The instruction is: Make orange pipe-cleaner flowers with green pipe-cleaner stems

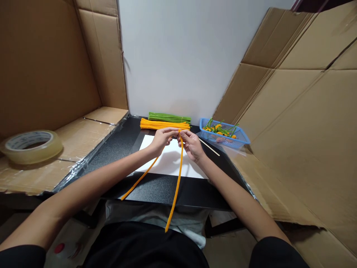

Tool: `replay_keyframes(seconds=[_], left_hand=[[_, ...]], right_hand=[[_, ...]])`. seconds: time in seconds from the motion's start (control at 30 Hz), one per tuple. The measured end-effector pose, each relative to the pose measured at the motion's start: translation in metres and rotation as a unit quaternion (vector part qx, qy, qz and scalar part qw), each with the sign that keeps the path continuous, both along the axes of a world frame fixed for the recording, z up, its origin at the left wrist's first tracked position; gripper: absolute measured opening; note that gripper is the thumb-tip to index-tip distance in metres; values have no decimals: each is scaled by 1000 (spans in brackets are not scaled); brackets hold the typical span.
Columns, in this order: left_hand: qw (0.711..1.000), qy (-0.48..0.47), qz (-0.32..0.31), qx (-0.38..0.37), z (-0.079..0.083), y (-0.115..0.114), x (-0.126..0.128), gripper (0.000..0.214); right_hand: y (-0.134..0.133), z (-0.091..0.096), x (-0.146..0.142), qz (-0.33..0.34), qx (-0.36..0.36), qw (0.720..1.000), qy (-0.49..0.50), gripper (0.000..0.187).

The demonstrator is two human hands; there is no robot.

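Observation:
Above a white sheet of paper point(167, 163), my left hand point(162, 140) and my right hand point(192, 143) meet with fingertips pinched on an orange pipe cleaner point(177, 184). One long end hangs from between the hands, past the table's front edge. A second orange length point(136, 183) slants down to the left from under my left hand; whether both are one piece is hidden by the fingers. Just behind my hands lies a bundle of orange pipe cleaners point(164, 124), with a bundle of green pipe cleaners point(169, 117) behind it.
A blue plastic basket point(240, 141) at the back right holds several small orange and green pieces. A thin pale stick point(209, 147) lies in front of it. A roll of clear tape point(55, 147) rests on cardboard at left. Cardboard walls point(301, 123) flank the black table point(95, 158).

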State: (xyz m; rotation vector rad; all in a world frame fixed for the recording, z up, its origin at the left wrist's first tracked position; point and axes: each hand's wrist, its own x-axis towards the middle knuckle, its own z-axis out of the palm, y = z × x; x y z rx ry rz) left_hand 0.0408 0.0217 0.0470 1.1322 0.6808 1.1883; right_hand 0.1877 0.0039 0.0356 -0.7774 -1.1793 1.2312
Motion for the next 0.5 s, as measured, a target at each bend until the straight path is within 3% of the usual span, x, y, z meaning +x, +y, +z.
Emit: replay_keyframes(seconds=[0.27,0.5], left_hand=[[996,40,23,76,3,-3,-2,29],[995,41,18,89,-1,0,-3,36]], right_hand=[[0,0,2,-1,8,1000,2,31],[-1,2,1,4,-10,999,31,29]])
